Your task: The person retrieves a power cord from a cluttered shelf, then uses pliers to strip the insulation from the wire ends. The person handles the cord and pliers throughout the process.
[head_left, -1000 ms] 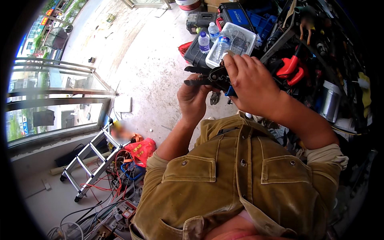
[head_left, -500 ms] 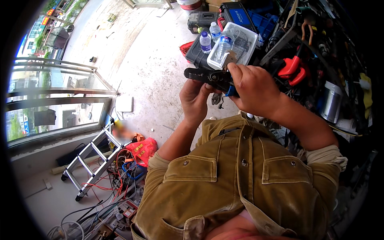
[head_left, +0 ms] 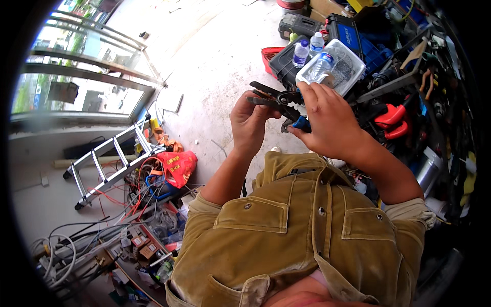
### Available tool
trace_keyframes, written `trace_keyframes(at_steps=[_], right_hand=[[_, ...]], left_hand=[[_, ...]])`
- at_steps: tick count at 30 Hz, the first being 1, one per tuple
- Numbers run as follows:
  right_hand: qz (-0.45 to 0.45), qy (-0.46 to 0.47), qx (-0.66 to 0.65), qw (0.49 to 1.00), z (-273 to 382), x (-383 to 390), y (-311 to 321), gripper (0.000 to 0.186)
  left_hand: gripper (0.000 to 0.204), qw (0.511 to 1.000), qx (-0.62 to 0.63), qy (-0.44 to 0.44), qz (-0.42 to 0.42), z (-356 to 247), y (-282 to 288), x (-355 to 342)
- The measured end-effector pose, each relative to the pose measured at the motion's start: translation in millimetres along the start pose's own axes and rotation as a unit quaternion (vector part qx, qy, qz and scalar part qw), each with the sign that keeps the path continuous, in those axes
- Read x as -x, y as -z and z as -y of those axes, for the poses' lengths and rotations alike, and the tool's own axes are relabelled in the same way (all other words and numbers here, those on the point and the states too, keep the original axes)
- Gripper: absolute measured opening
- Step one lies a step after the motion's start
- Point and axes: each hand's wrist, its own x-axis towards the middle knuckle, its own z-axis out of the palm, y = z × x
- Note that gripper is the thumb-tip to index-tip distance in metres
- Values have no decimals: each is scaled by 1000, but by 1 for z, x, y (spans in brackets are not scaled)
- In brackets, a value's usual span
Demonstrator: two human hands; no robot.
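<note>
Black steel, with blue-sleeved handles: that is the plier-like hand tool point(head_left: 279, 102) held in the air in front of the person's chest in the head view, well above the pale concrete floor point(head_left: 204, 66). Its dark jaws stand parted, pointing toward the person's left. The left hand point(head_left: 250, 123) is curled together around something small just under those jaws, touching the tool; what it pinches is too small to tell. The right hand point(head_left: 330, 120) is clamped on the blue handles, fingers wrapped over the top.

To do this step well, as I judge it, the right hand should squeeze slowly while the left keeps the small piece square between the jaws, fingertips clear of the cutting edges, and both wrists kept near the body for steadiness.

The tool looks worn, matte dark at the head, with a bright blue grip showing below the right palm. Behind it, toward the floor's far edge, lie a clear plastic box point(head_left: 335, 64), small water bottles point(head_left: 302, 53) and a black tool case point(head_left: 299, 23); a folded aluminium ladder point(head_left: 110, 158) lies at the left.
</note>
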Motion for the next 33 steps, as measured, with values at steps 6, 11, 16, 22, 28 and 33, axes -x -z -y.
trace_keyframes(at_steps=[6, 11, 16, 22, 28, 33], right_hand=[[22, 61, 28, 998, 38, -28, -18, 58], [36, 104, 55, 992, 62, -40, -30, 59], [27, 129, 86, 988, 77, -47, -38, 64], [38, 132, 120, 983, 86, -48, -44, 64], [76, 129, 127, 981, 88, -46, -42, 65], [87, 132, 160, 974, 91, -44, -37, 65]], left_hand=[[15, 996, -9, -68, -55, -18, 25, 22], [15, 991, -20, -99, -86, -31, 46, 39], [13, 988, -38, -113, -96, -39, 60, 49], [11, 989, -49, -111, -79, -46, 70, 54], [11, 988, -54, -134, -57, -46, 71, 55], [10, 987, -57, -141, -49, -47, 70, 55]])
